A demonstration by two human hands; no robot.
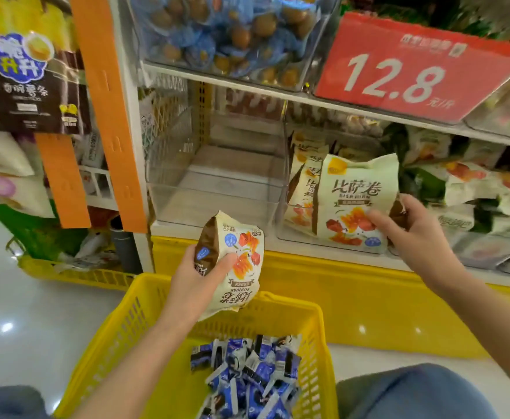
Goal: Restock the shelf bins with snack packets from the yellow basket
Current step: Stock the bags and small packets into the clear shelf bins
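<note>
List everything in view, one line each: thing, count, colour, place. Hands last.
basket: one, yellow, on the floor in front of the shelf.
small packets: many, blue and white, inside the basket.
left packet: one, cream with orange print, upside down above the basket.
right packet: one, same cream, upright at the front of the stocked bin.
stocked bin: one, clear, middle shelf, several cream packets inside.
left bin: one, clear, beside the stocked bin.
price sign: one, red, reads 12.8, upper shelf edge.
top bin: one, clear, upper shelf, blue-wrapped brown snacks.
left hand: grips the left packet.
right hand: holds the right packet.
</note>
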